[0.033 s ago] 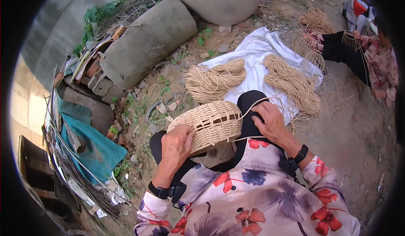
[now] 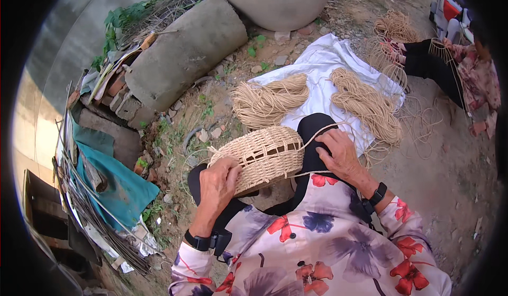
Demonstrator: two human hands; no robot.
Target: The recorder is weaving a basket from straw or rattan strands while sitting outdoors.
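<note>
A woven basket (image 2: 272,163) of pale twisted straw cord rests across my lap, with an open gap in its weave on the upper side. My left hand (image 2: 217,186) is closed on the basket's left end, thumb and fingers bent over the rim. Over my right knee, my right hand (image 2: 340,155) has its fingers curled round a strand of cord (image 2: 320,130) that runs to the basket's right end. A second strand (image 2: 313,173) leads from the basket under that hand. The fingertips of the right hand are partly hidden.
Two cord bundles, one on the left (image 2: 270,102) and one on the right (image 2: 366,108), lie on a white cloth (image 2: 329,57). Another person (image 2: 479,79) sits at far right. A concrete cylinder (image 2: 185,52), teal sheet (image 2: 116,177) and sticks lie to the left.
My left hand has shifted slightly left and down along the basket's end. My right hand and the basket look the same.
</note>
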